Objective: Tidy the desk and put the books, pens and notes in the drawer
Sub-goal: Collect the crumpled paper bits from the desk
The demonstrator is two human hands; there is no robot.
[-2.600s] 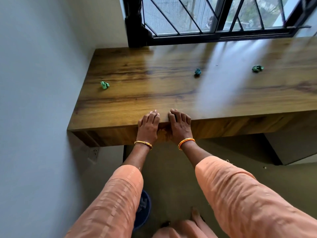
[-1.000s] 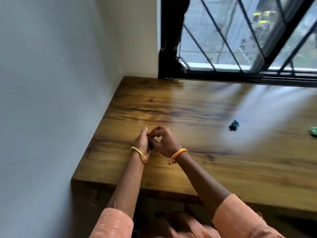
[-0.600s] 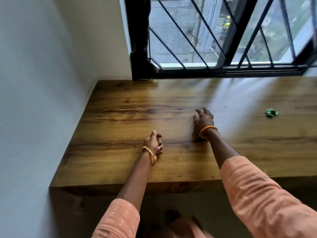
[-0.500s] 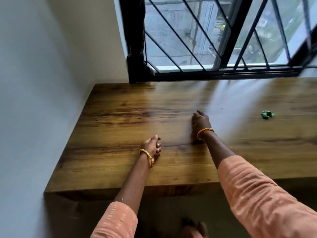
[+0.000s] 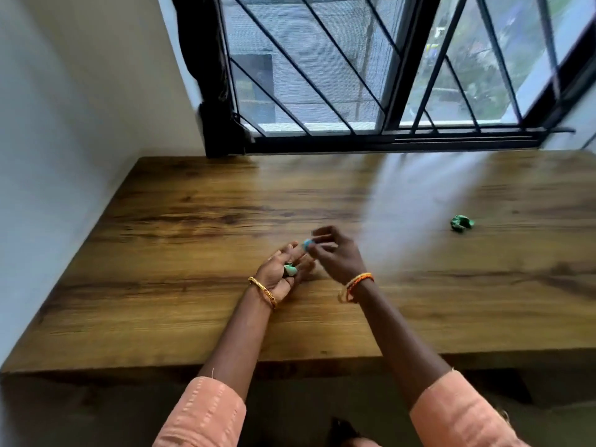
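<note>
Left hand [image 5: 280,275] lies palm-up above the wooden desk [image 5: 193,253], fingers relaxed, cradling a green paper wad [image 5: 290,270] without closing on it. Right hand [image 5: 333,254], just right of the left hand, pinches a blue wad [image 5: 308,243] at the left fingertips. A third, green wad [image 5: 461,222] rests on the desk well right of the left hand. Risk: the unclosed palm may spill either wad during transfer. No drawer visible.
</note>
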